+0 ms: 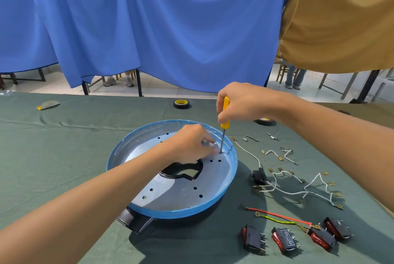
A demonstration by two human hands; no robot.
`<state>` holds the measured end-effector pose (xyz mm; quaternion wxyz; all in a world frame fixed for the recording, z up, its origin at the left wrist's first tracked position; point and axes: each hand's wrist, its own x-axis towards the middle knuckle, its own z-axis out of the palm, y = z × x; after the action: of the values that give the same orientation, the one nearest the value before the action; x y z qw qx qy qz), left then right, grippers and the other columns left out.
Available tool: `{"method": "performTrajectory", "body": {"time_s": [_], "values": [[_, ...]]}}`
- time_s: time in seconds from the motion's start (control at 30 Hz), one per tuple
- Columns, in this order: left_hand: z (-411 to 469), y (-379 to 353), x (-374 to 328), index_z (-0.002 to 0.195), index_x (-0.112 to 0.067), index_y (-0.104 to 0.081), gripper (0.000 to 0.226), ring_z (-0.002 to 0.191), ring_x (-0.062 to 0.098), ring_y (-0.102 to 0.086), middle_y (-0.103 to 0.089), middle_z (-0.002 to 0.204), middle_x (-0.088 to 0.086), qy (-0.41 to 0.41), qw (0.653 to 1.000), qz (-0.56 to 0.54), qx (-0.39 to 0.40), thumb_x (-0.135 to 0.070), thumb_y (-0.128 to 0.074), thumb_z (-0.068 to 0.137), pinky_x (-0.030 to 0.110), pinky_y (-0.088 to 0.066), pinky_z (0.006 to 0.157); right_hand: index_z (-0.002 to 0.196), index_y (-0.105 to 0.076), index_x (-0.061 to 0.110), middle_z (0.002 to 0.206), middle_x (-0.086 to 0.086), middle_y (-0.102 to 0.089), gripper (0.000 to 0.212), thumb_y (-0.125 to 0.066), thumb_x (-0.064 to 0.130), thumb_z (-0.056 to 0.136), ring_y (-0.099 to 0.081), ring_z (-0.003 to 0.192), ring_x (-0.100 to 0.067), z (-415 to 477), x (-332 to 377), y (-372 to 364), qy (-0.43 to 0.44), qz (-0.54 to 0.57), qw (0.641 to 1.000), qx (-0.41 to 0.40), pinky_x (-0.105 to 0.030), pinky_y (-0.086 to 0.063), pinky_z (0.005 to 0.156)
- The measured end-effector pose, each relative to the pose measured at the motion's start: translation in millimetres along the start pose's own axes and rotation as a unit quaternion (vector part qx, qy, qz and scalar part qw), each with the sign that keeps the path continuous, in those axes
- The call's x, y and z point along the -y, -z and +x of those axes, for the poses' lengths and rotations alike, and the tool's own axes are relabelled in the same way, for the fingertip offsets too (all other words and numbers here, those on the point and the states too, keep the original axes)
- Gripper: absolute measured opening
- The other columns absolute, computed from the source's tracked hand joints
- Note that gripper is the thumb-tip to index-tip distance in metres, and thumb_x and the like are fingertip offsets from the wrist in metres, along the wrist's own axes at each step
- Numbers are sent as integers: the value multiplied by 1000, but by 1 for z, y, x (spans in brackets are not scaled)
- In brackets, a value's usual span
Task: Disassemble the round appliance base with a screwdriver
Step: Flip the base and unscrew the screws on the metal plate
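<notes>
Slippage threatens: right grip clasps the screwdriver, left grip I cannot read, and a tilted tip would jab it.

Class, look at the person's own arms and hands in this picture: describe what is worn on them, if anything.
Nothing is worn. Both the left forearm and the right forearm are bare to the picture's edge, with no sleeve showing. The left hand and right hand have no gloves, and no watch, bracelet or ring shows.
</notes>
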<state>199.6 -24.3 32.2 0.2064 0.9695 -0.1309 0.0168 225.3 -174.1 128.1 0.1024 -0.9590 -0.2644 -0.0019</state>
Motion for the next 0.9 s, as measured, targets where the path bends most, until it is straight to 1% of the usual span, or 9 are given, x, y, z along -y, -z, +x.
{"method": "performTrajectory", "body": {"time_s": [0.13,0.2,0.27,0.37,0.47,0.6,0.7,0.8,0.9], "values": [[-5,5,0,95,-9,-69,18,81,26,-69,-70,91,11,180,965,-122,-148,-22,-58,92,40,-59,78,76,-62,6,63,-2,-53,30,-78,30,73,-47,59,-18,0,-5,-4,-9,55,998,-17,-27,-36,52],[-11,8,1,91,-5,-65,20,66,24,-72,-70,80,12,248,947,-172,-111,-24,-60,89,38,-62,68,63,-55,10,53,-1,-42,36,-79,34,74,-39,52,-14,-2,-8,-8,-10,110,993,-49,-26,-33,50],[-18,8,0,89,-4,-62,25,57,19,-71,-70,76,10,289,933,-208,-56,-29,-63,89,29,-61,58,58,-45,16,50,3,-38,40,-71,35,81,-39,45,-7,-1,-11,-11,-29,153,976,-151,-25,-31,47],[-21,3,0,82,-8,-55,28,69,20,-71,-69,80,7,314,915,-248,-41,-34,-65,90,26,-60,59,63,-35,20,62,-3,-40,31,-55,24,87,-45,46,-7,2,-20,-3,-76,291,911,-282,-27,-43,55],[-23,-1,-3,84,-8,-57,31,73,21,-69,-68,83,10,355,894,-271,-23,-37,-66,89,27,-60,66,70,-36,18,79,-12,-44,26,-48,11,92,-45,55,-20,0,-28,-2,-131,434,875,-174,-33,-48,54],[-22,3,-11,105,3,-58,44,61,22,-70,-69,71,14,402,849,-344,7,-37,-67,89,29,-59,60,82,-53,6,77,-13,-59,17,-58,17,93,-36,34,-8,-17,-35,-31,-168,320,932,20,-18,-25,38],[-20,8,-18,136,10,-41,62,80,30,-64,-63,90,18,416,789,-450,27,-28,-64,93,39,-55,80,87,-61,0,74,-11,-58,25,-62,24,92,-35,29,-6,-22,-32,-48,-177,311,927,114,-19,-20,38],[-17,6,-23,147,5,-26,69,106,34,-55,-52,130,22,419,748,-515,13,-21,-62,94,43,-45,98,78,-56,6,48,-4,-52,21,-60,19,94,-24,42,-12,-22,-28,-60,-194,350,904,149,-19,-19,39],[-16,2,-28,144,4,-32,68,109,32,-56,-51,135,23,406,777,-480,16,-19,-68,91,41,-46,96,66,-45,10,39,-1,-46,28,-58,5,91,-21,45,-14,-19,-29,-63,-188,335,916,118,-18,-20,38]]}}
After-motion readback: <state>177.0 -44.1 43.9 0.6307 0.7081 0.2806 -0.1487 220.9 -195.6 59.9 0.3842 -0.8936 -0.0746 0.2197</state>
